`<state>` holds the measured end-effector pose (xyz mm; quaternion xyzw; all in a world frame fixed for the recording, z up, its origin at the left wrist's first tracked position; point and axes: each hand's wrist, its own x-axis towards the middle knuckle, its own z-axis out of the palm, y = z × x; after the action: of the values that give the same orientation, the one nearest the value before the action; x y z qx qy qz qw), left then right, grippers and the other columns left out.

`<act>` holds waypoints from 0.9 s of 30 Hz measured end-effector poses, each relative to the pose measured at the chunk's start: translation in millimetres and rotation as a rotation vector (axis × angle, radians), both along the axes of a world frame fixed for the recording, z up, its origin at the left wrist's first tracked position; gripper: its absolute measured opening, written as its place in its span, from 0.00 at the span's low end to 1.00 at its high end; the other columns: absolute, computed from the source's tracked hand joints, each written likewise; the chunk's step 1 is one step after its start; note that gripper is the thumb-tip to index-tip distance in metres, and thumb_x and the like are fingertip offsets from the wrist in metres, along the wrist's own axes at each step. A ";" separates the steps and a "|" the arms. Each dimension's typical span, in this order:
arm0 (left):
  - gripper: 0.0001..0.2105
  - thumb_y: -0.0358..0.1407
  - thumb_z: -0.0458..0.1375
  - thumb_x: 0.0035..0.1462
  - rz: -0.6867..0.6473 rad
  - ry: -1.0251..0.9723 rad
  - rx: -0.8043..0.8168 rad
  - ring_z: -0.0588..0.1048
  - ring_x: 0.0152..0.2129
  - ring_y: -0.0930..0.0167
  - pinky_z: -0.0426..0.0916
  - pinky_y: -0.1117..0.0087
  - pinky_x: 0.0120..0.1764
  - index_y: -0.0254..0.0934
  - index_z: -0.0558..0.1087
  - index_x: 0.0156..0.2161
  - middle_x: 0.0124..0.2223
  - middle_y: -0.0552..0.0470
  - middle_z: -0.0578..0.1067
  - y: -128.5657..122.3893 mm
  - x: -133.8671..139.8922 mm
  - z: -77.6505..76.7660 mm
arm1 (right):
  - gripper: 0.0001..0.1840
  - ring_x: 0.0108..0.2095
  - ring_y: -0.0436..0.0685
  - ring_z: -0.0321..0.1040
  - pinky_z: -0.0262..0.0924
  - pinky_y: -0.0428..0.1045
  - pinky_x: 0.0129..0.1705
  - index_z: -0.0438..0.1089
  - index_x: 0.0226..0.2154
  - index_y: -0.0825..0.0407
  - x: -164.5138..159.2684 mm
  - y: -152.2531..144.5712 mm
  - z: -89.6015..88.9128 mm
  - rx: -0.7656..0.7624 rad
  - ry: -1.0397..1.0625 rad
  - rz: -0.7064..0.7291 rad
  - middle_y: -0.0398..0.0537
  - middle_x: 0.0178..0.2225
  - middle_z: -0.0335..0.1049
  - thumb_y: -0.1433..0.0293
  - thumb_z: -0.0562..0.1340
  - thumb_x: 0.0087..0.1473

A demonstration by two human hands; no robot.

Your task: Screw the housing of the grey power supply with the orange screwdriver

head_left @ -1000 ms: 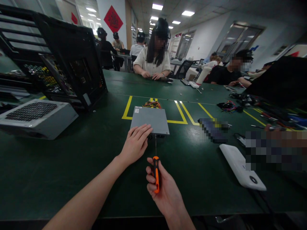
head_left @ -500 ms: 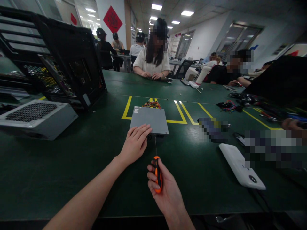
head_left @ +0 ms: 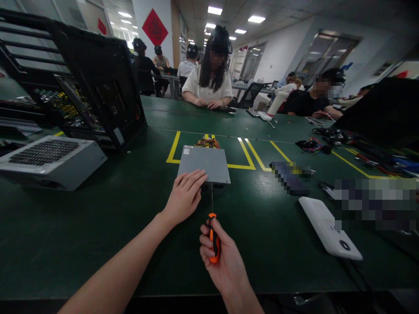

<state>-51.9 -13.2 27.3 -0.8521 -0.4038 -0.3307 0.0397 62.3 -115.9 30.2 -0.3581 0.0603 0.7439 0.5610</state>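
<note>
Head view: grey box on green tabletop; ceiling lights lit.

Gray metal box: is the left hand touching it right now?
Touching. The head view shows the left hand with its fingers laid on top of the gray metal box, at its near-left corner.

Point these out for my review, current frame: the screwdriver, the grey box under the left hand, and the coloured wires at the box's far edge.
Screwdriver (head_left: 215, 240): head view, on the orange-and-black handle.
Grey box (head_left: 207, 159): head view, on its flat top face.
Coloured wires (head_left: 208, 142): head view, mid-bundle.
</note>
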 end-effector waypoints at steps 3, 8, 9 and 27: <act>0.19 0.28 0.46 0.58 0.000 0.001 -0.001 0.59 0.55 0.70 0.51 0.62 0.55 0.39 0.60 0.55 0.57 0.51 0.63 0.0 -0.2 0.0 | 0.10 0.19 0.43 0.56 0.49 0.37 0.17 0.68 0.33 0.56 0.7 0.4 1.5 -0.038 -0.027 0.043 0.44 0.22 0.63 0.65 0.60 0.50; 0.19 0.28 0.46 0.58 0.003 -0.001 -0.002 0.59 0.55 0.70 0.51 0.62 0.55 0.40 0.60 0.55 0.57 0.51 0.64 -0.2 -0.1 -0.5 | 0.12 0.16 0.41 0.50 0.40 0.36 0.13 0.68 0.34 0.57 1.8 1.0 0.3 0.014 0.059 0.064 0.44 0.22 0.63 0.65 0.58 0.52; 0.19 0.28 0.46 0.58 0.003 -0.003 -0.003 0.60 0.55 0.70 0.51 0.61 0.55 0.40 0.60 0.55 0.57 0.51 0.64 -0.3 0.0 -0.6 | 0.10 0.15 0.40 0.49 0.39 0.36 0.13 0.68 0.31 0.57 2.0 1.0 -0.3 0.016 0.074 0.049 0.45 0.22 0.63 0.66 0.59 0.51; 0.19 0.28 0.46 0.58 0.008 0.004 0.009 0.60 0.54 0.68 0.53 0.60 0.54 0.39 0.61 0.54 0.56 0.50 0.64 0.0 2.2 1.5 | 0.11 0.16 0.42 0.55 0.49 0.37 0.16 0.67 0.29 0.58 2.4 4.1 4.6 -0.031 -0.036 0.052 0.44 0.22 0.64 0.67 0.56 0.54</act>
<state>-49.7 -13.2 28.8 -0.8509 -0.4059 -0.3304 0.0457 64.7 -111.8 34.8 -0.3816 0.0523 0.7507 0.5367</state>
